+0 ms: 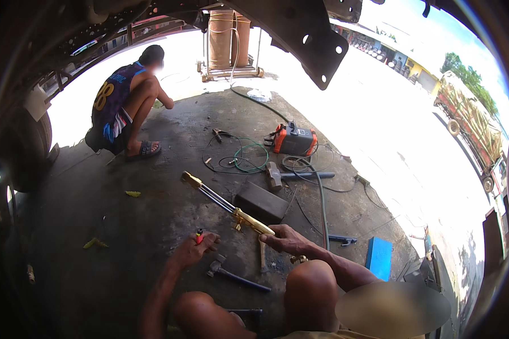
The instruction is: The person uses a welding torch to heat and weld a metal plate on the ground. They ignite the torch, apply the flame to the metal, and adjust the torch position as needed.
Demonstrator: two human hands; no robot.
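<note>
My right hand (287, 239) is closed round the handle end of a brass cutting torch (244, 217). The torch slants up and to the left; bright metal tubes run to its brass head, which is off the ground. In my left hand (195, 251) is a small red lighter (199, 237) with a dark top, held upright in closed fingers, below and apart from the torch. Behind the torch lies a dark rectangular metal block (261, 201). A hammer (236, 273) with a dark handle rests on the ground between my hands and knees.
A sledgehammer (275, 176), an orange-and-black welding machine (293, 139), cables and a hose (324, 209) lie ahead. Rust-coloured gas cylinders (220, 40) stand on a cart. A person (124, 104) squats at the left. A blue box (379, 258) sits right; a metal bracket (316, 42) hangs overhead.
</note>
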